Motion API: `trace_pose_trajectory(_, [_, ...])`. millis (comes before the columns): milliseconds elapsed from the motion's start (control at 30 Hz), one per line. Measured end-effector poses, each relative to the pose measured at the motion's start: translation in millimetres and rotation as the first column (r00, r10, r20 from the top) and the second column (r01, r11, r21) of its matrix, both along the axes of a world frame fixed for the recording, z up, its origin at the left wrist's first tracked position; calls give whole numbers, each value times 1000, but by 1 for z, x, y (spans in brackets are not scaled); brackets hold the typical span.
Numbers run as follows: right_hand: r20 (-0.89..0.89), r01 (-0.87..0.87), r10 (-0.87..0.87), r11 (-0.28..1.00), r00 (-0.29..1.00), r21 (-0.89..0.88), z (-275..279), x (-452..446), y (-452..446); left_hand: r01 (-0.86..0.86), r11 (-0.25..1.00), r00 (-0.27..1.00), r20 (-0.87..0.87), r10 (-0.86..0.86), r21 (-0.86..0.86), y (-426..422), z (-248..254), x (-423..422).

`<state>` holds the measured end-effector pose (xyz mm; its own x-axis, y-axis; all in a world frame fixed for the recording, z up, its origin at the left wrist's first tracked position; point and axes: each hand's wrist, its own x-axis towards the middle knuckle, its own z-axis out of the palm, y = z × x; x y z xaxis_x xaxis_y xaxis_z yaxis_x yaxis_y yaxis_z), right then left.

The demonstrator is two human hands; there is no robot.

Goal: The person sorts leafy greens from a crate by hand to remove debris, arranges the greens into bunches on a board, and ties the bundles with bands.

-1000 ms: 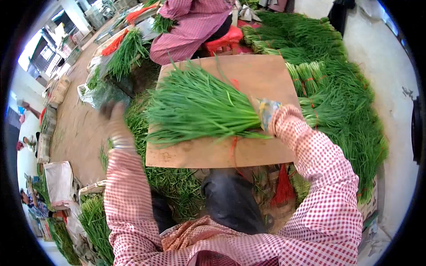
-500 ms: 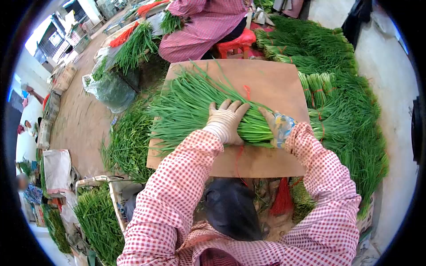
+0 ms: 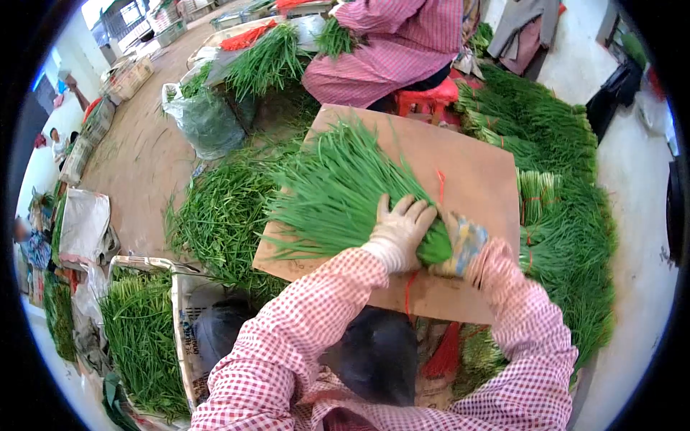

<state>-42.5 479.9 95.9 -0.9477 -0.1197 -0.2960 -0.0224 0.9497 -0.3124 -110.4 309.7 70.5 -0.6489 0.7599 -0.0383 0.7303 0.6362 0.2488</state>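
Observation:
A large loose bunch of garlic chives (image 3: 338,190) lies across a brown board (image 3: 478,169), its leafy tips fanned out toward the left. My left hand (image 3: 402,233), in a pale glove, is wrapped over the bunch near its stem end. Against the stem ends, my right hand (image 3: 462,248) wears a patterned glove and closes on them; part of its fingers is hidden and blurred. A red tie (image 3: 440,185) runs under the bunch, showing on the board above and below it.
Tied chive bunches (image 3: 568,237) are piled along the right wall. Loose greens (image 3: 226,208) cover the floor at left, beside a crate of chives (image 3: 140,337). A co-worker in a pink checked garment (image 3: 388,65) sits beyond the board near a red stool (image 3: 428,97). Red ties (image 3: 442,352) hang below the board.
The view has turned, so the board appears tilted and farther right. The stem ends look more tightly gathered between my hands. Both hands stay at the bunch.

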Motion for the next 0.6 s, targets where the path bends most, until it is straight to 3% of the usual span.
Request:
trace_pose_trajectory(67, [-71,34,-15,962,997,272,2,10,-15,110,992,994,8,-110,70,-14,4,1])
trace_pose_trajectory(133, [-55,15,0,965,998,260,10,14,-18,158,983,987,3,-159,96,-20,19,-13])
trace_pose_trajectory(200, [-16,-55,65,941,998,335,11,14,-20,149,967,975,134,-178,206,-19,34,-34])
trace_pose_trajectory(233, [6,-60,61,934,998,352,12,14,-21,202,956,978,-89,-187,215,-17,30,-45])
trace_pose_trajectory(267, [2,-64,67,933,998,354,12,15,-21,197,956,979,-93,-181,216,-19,25,-57])
trace_pose_trajectory(333, [-9,-77,87,921,996,381,11,19,-21,87,995,996,-10,-87,38,-29,26,-78])
trace_pose_trajectory(367, [15,-101,103,917,995,386,14,19,-21,16,997,993,117,-6,-82,-35,25,-87])
trace_pose_trajectory(400, [13,-106,110,916,994,387,17,19,-20,9,997,993,115,1,-82,-46,23,-91])
trace_pose_trajectory(533, [-57,-103,128,941,990,323,10,21,-18,-83,996,996,-9,83,17,-104,-10,-104])
trace_pose_trajectory(600, [-26,-88,101,950,995,298,17,19,-20,13,994,996,-87,-4,109,-124,-25,-122])
